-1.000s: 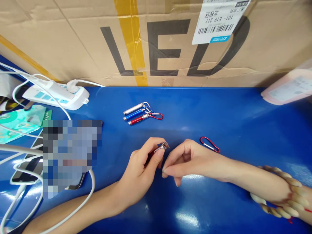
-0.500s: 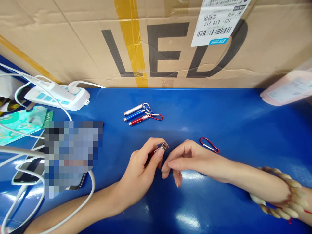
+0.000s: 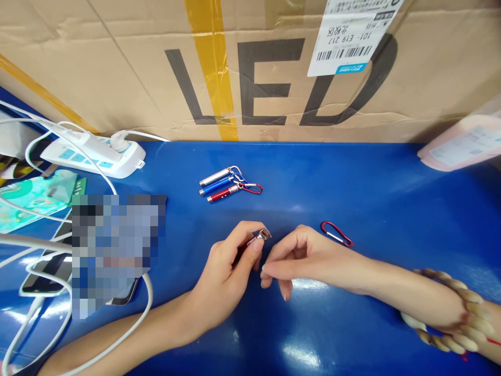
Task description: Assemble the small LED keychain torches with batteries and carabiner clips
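Observation:
My left hand (image 3: pixel 230 271) is closed round a red pocket flashlight (image 3: pixel 246 244), its metal end (image 3: pixel 264 234) poking out between thumb and forefinger. Most of its barrel is hidden in the palm. Just right of that end is my right hand (image 3: pixel 299 256), thumb and forefinger pinched together; whatever they hold, if anything, is too small to make out. A loose red carabiner (image 3: pixel 336 234) lies on the table behind my right wrist. Farther back, a silver flashlight (image 3: pixel 216 176), a blue one (image 3: pixel 216 185) and a red one (image 3: pixel 225 194) lie side by side with clips attached.
A large cardboard box (image 3: pixel 129 68) walls off the back of the blue table (image 3: pixel 352 177). At left are a white power strip (image 3: pixel 94 154), trailing cables (image 3: pixel 147 292), a green packet (image 3: pixel 35 201) and a blurred-out device (image 3: pixel 117 245). A pinkish container (image 3: pixel 462 143) stands back right.
The thumb of my right hand has closed up against the forefinger. My left hand and the flashlight in it stay in place.

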The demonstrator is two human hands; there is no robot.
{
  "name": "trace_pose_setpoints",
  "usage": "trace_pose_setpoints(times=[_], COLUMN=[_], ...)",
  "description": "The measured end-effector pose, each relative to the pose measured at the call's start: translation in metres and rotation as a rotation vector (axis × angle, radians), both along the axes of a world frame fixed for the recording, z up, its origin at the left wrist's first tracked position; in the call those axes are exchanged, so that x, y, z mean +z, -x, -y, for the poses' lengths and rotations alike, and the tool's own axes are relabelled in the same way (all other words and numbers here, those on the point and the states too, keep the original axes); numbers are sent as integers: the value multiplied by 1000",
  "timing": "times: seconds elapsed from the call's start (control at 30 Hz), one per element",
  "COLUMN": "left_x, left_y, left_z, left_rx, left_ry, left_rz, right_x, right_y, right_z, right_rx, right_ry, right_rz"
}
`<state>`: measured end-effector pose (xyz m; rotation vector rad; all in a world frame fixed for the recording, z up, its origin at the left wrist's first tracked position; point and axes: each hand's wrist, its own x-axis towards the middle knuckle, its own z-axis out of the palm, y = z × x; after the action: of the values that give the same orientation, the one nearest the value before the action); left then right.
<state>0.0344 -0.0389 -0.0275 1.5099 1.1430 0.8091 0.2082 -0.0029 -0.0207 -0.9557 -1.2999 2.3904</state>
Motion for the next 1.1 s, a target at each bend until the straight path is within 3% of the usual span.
trace_pose_setpoints(times=[0.2, 1.1], left_x=[0, -1], left_y=[0, 0], left_z=[0, 0], left_rx=[14, 11], left_ry=[0, -10], left_rz=[-15, -44], right_x=[-2, -2], right_y=[0, 1], right_z=[0, 1], right_rx=[-21, 22], right_ry=[33, 34], right_rz=[-62, 37])
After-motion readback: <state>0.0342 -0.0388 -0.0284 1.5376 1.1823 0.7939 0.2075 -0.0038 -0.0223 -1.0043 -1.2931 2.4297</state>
